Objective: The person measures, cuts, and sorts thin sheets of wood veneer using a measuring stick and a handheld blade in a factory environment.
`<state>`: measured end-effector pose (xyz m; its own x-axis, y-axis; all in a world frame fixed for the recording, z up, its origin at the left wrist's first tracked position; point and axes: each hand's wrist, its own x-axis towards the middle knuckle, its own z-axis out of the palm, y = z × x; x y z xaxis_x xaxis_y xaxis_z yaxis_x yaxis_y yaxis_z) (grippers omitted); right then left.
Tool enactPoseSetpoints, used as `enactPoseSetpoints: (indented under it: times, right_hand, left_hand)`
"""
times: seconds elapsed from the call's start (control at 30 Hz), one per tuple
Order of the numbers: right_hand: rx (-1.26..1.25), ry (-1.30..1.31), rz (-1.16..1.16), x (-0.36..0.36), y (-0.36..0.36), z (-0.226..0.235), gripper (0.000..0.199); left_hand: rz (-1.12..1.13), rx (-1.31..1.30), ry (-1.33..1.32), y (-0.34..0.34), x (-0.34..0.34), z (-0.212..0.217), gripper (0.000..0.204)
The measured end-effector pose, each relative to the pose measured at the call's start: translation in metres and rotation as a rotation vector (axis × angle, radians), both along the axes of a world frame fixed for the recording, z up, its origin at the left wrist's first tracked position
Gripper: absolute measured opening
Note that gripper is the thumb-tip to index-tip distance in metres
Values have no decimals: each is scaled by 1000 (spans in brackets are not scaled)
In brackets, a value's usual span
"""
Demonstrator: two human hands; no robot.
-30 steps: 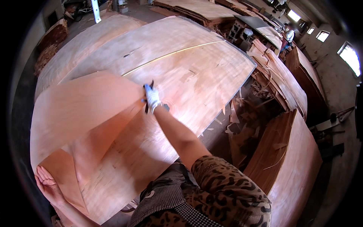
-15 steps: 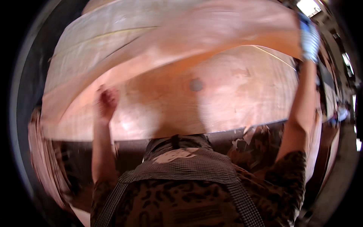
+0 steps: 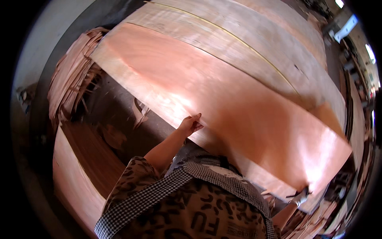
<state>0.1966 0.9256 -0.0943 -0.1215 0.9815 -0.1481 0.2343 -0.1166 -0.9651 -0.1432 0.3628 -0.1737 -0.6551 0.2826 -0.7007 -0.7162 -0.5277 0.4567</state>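
Observation:
A thin reddish wood veneer sheet (image 3: pixel 238 95) lies slantwise over a paler wood panel (image 3: pixel 147 95), its far right part lifted and bowed. My bare left hand (image 3: pixel 191 125) is at the sheet's near edge, fingers curled and thumb and forefinger pinched at that edge. Toward the lower right, my gloved right hand (image 3: pixel 302 197) is closed at the near right corner of the sheet. Dark finger parts of the glove, or something dark, show there; I cannot tell which. The sheet's underside is mostly hidden.
Beyond the sheet lies a grey-tan panel (image 3: pixel 223 44) with a yellow strip (image 3: pixel 238 38) across it. Ragged veneer stacks (image 3: pixel 75 71) stand at the left, with a board-sided pile (image 3: pixel 75 167) nearer me. Scraps (image 3: pixel 139 113) lie on the dark floor. More veneer (image 3: pixel 318 219) is at lower right.
The raised, rippling veneer sheet has come down over the panel. My right hand has swung from the far right to the near right corner; my left hand has closed at the near edge. The view has turned.

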Motion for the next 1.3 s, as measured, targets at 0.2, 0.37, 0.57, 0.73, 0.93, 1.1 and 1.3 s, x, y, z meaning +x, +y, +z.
enactPoseSetpoints:
  times: [0.2, 0.37, 0.57, 0.73, 0.93, 1.1, 1.3]
  right_hand:
    - [-278, 31, 141, -12, -33, -55, 32]
    - [-474, 33, 270, -49, -94, -78, 37]
    - [-648, 43, 304, -102, -154, -93, 31]
    - [-763, 20, 370, -156, -213, -97, 26]
    - [-763, 26, 352, -200, -288, -90, 20]
    - [-764, -4, 295, -221, -326, -96, 13]
    - [-721, 7, 252, -199, -298, -142, 13]
  left_hand:
    - [338, -433, 202, -64, -81, 16, 51]
    - [229, -563, 342, -103, -167, 45, 73]
    - [88, -916, 281, -124, -222, 67, 87]
    - [100, -969, 194, -204, -265, 58, 89]
    - [144, -1036, 357, -275, -304, 50, 80]
    - [465, -994, 494, -338, -261, -1, 60]
    - [392, -813, 181, -329, -237, -32, 21]
